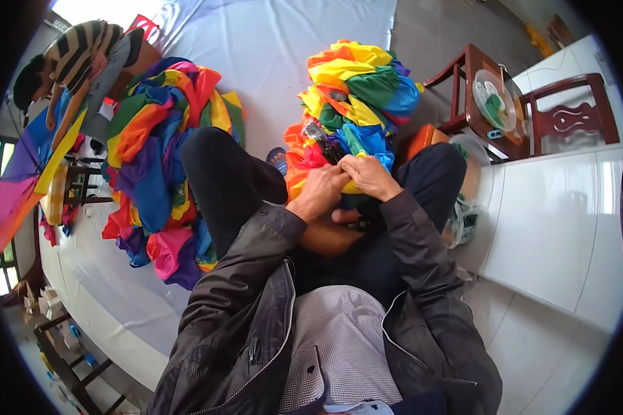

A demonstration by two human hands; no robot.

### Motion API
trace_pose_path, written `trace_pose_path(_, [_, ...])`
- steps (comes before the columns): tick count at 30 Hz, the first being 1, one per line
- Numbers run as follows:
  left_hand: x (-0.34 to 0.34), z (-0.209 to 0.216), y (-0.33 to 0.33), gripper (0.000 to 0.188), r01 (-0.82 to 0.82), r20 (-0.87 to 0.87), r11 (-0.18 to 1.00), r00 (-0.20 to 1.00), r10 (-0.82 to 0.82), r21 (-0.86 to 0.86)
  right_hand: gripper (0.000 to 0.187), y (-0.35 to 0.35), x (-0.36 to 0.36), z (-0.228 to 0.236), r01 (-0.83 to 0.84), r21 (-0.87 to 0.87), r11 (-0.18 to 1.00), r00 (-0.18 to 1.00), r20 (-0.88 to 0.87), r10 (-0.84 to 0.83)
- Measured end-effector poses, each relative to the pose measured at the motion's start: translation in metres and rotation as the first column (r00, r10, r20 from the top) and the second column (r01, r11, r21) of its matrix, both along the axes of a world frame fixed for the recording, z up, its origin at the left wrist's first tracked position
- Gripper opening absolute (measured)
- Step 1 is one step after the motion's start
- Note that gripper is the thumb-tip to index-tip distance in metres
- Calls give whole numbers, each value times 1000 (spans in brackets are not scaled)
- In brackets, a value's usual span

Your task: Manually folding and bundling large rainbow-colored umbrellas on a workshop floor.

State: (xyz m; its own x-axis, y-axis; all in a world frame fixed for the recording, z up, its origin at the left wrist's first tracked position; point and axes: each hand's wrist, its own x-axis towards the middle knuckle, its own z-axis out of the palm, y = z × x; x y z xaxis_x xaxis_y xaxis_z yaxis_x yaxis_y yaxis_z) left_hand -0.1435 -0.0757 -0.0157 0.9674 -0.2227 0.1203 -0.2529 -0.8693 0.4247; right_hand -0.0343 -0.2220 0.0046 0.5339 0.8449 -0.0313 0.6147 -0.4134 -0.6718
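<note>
You're sitting on the floor (567, 346) with legs crossed, and both hands are working at the near end of a folded rainbow umbrella canopy (353, 97) lying across your lap. Your left hand (323, 188) is closing its fingers on the orange-yellow fabric at the bundle's lower end, pinching it tight, probably to keep the panels from sliding. Your right hand (371, 174) is pressing down just beside it, touching the left, fingers curled narrow onto the yellow cloth; you're likely bunching the pleats together there. I cannot tell whether anything small is sitting between the fingertips.

The canopy's long axis is running away from you, near end at your knees, far end pointing up toward the white sheet (270, 48) spread on the floor. Dark ribs or a ferrule are showing mid-bundle, blurred.

A second heap of rainbow canopies (166, 166) is lying left of your left knee, on the sheet's left edge, well apart from your hands. Another person in a striped top (83, 59) is bending over an opened umbrella (28, 180) at the sheet's far left corner. A wooden chair (484, 104) is standing to the right.
</note>
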Motion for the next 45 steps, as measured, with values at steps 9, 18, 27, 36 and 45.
trace_pose_path(9, [0, 34, -3, 34, -1, 500, 940, 847, 183, -342, 16, -18, -53, 55, 464, 372, 804, 886, -169, -433])
trace_pose_path(18, [1, 30, -3, 32, 69, 505, 945, 856, 109, -320, 16, -23, -62, 45, 497, 415, 762, 866, -188, -463])
trace_pose_path(27, [-1, 26, -2, 34, 67, 513, 943, 850, 117, -327, 13, -25, -59, 43, 458, 405, 792, 888, -175, -424])
trace_pose_path(36, [-1, 26, -6, 40, 7, 423, 937, 894, 151, -350, 13, -30, -59, 40, 475, 410, 779, 879, -183, -440])
trace_pose_path(45, [-2, 25, -9, 47, 15, 403, 927, 903, 148, -374, 12, -25, -56, 32, 448, 409, 795, 893, -156, -422])
